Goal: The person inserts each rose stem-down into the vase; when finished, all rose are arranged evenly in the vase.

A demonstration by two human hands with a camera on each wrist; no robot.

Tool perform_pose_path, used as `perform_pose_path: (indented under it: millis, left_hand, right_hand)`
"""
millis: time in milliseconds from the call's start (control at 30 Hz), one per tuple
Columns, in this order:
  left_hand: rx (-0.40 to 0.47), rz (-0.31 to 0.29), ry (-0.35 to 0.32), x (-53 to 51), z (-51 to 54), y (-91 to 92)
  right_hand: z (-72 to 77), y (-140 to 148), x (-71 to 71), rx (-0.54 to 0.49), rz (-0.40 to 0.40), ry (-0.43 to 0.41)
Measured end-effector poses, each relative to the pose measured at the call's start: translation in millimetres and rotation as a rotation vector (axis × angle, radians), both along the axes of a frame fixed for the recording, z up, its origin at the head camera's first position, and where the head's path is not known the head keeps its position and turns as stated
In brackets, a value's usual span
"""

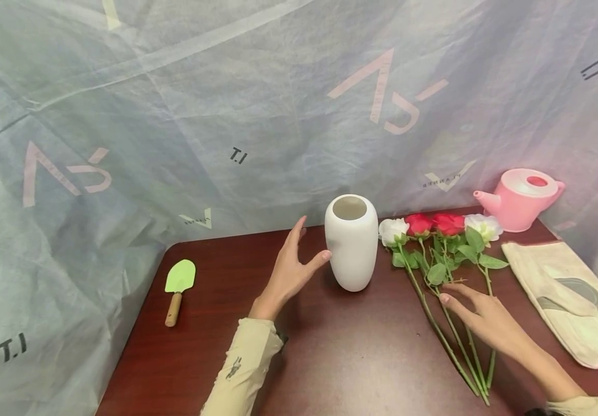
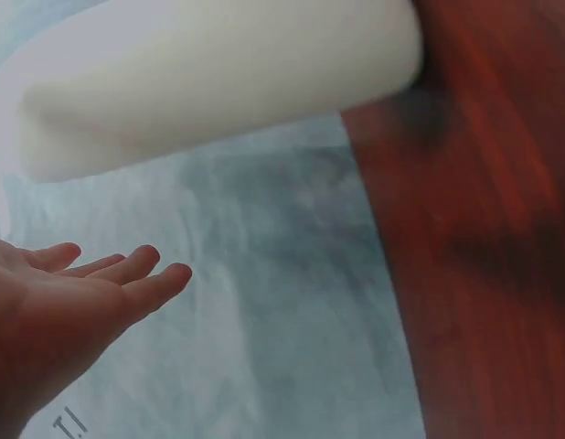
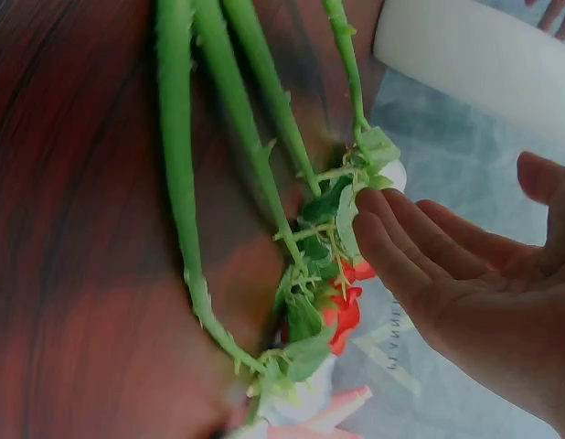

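Observation:
A white vase [image 1: 353,248] stands upright near the table's back edge. My left hand [image 1: 287,276] is held just left of it, fingers and thumb spread; the left wrist view shows a gap between the fingers and the vase [image 2: 237,82]. To the vase's right lie artificial roses: a white rose [image 1: 393,231], a red rose [image 1: 419,224], another red rose [image 1: 448,223] and a second white rose [image 1: 485,227]. Over their green stems [image 1: 429,312] hovers my right hand [image 1: 491,320], fingers extended and gripping nothing. Whether its fingertips touch the leaves I cannot tell.
A pink watering can [image 1: 519,202] stands at the back right corner. Cream gloves [image 1: 569,294] lie along the right edge. On the far left is a green trowel [image 1: 179,277] with a wooden handle. A grey printed sheet [image 1: 278,104] hangs behind the dark red table [image 1: 330,358].

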State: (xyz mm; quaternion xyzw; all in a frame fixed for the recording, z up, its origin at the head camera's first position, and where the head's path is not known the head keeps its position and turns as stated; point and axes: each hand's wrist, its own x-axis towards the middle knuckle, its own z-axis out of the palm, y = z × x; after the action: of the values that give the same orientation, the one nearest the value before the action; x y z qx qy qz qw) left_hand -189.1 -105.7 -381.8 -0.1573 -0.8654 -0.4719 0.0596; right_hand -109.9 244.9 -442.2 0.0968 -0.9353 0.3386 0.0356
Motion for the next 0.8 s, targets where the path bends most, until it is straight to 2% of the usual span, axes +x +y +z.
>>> perform_pose_path:
  millis: [167,333,533,800]
  left_hand:
    - [0.05,-0.01,0.013,-6.4,12.5,14.6]
    - [0.126,0.006,0.012,-8.6,18.0,27.3]
    - [0.162,0.006,0.011,-11.8,21.7,38.7]
    - [0.219,-0.015,0.035,-19.7,25.6,51.9]
  right_hand:
    - [-6.3,-2,-4.8,-0.029,0.005,-0.032]
    - [-10.4,-6,-8.4,-0.056,0.001,-0.11]
    - [-13.5,-11,-14.4,-0.163,-0.017,-0.23]
    - [-18.7,-18,-18.1,-0.324,0.011,-0.331]
